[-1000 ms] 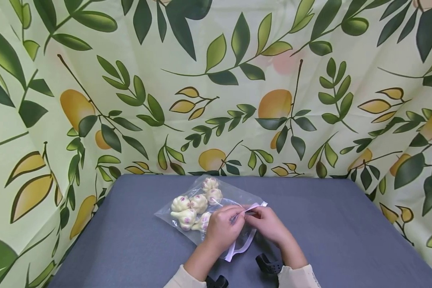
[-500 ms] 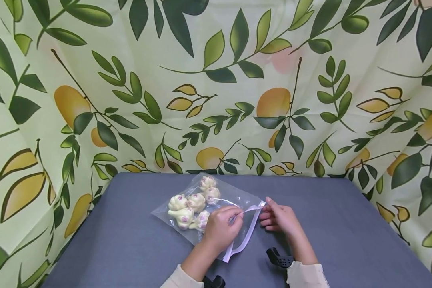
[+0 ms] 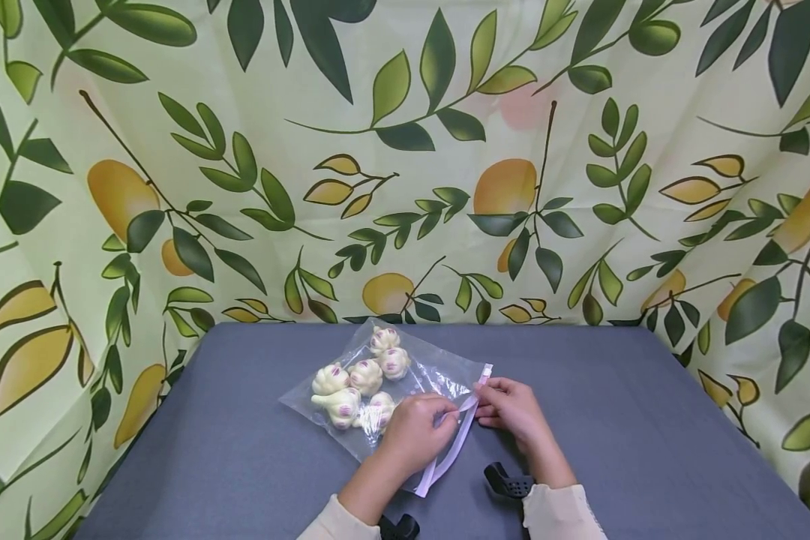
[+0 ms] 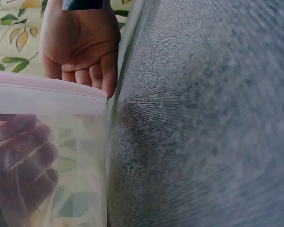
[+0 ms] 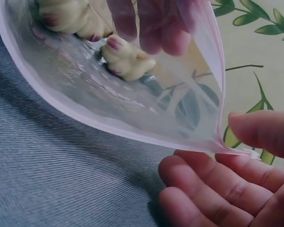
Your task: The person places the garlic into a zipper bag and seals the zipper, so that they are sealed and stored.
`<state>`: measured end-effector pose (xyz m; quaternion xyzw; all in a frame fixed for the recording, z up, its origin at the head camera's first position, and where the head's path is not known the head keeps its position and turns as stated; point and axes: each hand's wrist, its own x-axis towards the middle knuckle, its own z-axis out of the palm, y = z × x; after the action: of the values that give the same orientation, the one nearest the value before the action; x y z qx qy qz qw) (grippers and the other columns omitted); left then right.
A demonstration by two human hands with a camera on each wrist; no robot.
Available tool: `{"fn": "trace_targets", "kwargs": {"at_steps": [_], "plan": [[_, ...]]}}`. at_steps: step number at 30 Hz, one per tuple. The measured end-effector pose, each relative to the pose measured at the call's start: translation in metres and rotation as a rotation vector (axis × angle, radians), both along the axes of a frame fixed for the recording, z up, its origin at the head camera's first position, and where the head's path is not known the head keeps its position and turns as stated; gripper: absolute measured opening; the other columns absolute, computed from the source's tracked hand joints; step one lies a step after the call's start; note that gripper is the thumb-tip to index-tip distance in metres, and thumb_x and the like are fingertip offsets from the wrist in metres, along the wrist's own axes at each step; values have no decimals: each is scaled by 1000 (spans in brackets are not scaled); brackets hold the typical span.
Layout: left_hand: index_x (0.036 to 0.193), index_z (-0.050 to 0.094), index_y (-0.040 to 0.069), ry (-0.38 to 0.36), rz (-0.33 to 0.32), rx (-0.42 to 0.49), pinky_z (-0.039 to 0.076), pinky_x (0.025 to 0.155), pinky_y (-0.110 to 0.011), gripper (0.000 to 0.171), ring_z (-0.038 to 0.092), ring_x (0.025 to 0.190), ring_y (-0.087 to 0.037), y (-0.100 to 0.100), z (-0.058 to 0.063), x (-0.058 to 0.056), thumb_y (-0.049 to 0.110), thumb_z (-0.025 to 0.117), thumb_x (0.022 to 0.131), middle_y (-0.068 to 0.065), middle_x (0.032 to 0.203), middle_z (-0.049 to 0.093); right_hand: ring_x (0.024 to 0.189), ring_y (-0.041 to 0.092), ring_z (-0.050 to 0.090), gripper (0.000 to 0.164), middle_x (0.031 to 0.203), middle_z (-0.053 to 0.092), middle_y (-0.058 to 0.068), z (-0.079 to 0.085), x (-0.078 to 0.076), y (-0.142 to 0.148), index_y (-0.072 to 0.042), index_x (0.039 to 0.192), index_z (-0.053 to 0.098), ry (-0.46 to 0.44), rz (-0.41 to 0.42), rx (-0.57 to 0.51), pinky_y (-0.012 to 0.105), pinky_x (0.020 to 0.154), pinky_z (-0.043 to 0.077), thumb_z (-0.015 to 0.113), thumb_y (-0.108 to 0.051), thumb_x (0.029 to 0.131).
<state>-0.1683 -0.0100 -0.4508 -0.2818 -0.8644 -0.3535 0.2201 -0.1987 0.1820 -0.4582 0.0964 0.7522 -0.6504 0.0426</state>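
A clear plastic zip bag [image 3: 439, 375] with a pale pink zip strip lies on the table, holding several white garlic bulbs [image 3: 367, 376] with purple streaks. My left hand [image 3: 417, 431] pinches the upper layer at the bag's mouth. Its fingers [image 4: 26, 165] show through the plastic in the left wrist view. At the far end of the strip, my right hand [image 3: 513, 409] holds the bag's corner between thumb and fingers. The right wrist view shows the mouth gaping, with a small white slider [image 5: 253, 153] between the right thumb and fingers.
A grey cloth-covered table [image 3: 614, 405] extends on both sides of the bag. Behind it hangs a leaf-and-fruit patterned curtain [image 3: 405, 225]. Black wrist mounts [image 3: 508, 482] sit near both cream sleeves.
My right hand moves away from the left hand to the right, toward the bag's far corner, then takes hold of the zip edge there. The left hand keeps its pinch. The view shifts slightly.
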Motion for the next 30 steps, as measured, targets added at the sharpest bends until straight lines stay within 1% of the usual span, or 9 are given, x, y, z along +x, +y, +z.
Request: {"fn": "trace_targets", "kwargs": {"at_steps": [3,6,10,12,14,18,23,26,30], "plan": [[84,78,14,-11,-4,-23,56,78,-26,10,70,83,-11,1,-2,1,14,68,85,5,87,75,61,13,65,30,74,69,3,-3,-1,-2,6,111,61,6,-15,-32,27,59,60,69,-13,89],[83,78,15,-32,-7,-64,54,76,-25,10,68,82,-11,3,-5,1,16,68,84,7,84,73,61,11,64,30,75,70,3,-4,-1,-3,9,113,59,34,-26,-60,27,59,60,69,-7,89],[84,80,17,-69,14,-115,48,65,-20,9,61,74,-9,6,-7,3,20,71,83,8,78,65,63,10,63,31,78,71,4,-3,0,-4,11,116,57,65,-41,-89,26,60,59,66,-4,89],[85,80,17,-100,23,-124,43,58,-17,10,55,67,-6,7,-7,4,20,72,82,8,74,59,63,10,63,31,78,71,3,-4,-1,-5,10,116,58,64,-51,-100,26,60,59,66,-4,90],[87,80,17,-142,18,-136,36,53,-15,11,47,61,-3,9,-7,5,20,71,81,9,70,54,63,10,63,31,77,70,2,-5,-3,-5,10,117,58,62,-59,-103,26,61,60,65,-3,90],[94,79,14,-215,-24,-171,31,49,-12,16,40,55,2,11,-6,7,18,71,81,13,62,48,64,11,64,30,79,71,4,-6,-5,-5,8,118,59,68,-76,-95,27,60,60,65,-3,90],[101,77,14,-252,-36,-218,28,45,-13,25,37,49,3,14,-7,10,19,75,77,16,54,41,65,11,66,31,80,72,4,-4,-5,-5,9,119,59,77,-89,-114,25,60,59,64,-2,91],[106,76,15,-281,-39,-253,30,45,-13,31,38,49,3,14,-7,11,21,77,76,16,54,43,65,11,67,31,80,72,4,-5,-5,-5,10,119,58,84,-94,-135,25,60,59,63,-1,91],[113,73,14,-320,-60,-284,34,49,-14,40,42,52,3,14,-7,13,21,80,74,16,57,48,65,12,68,33,80,73,6,-5,-5,-3,11,121,57,88,-97,-144,25,60,59,63,-1,91]]}}
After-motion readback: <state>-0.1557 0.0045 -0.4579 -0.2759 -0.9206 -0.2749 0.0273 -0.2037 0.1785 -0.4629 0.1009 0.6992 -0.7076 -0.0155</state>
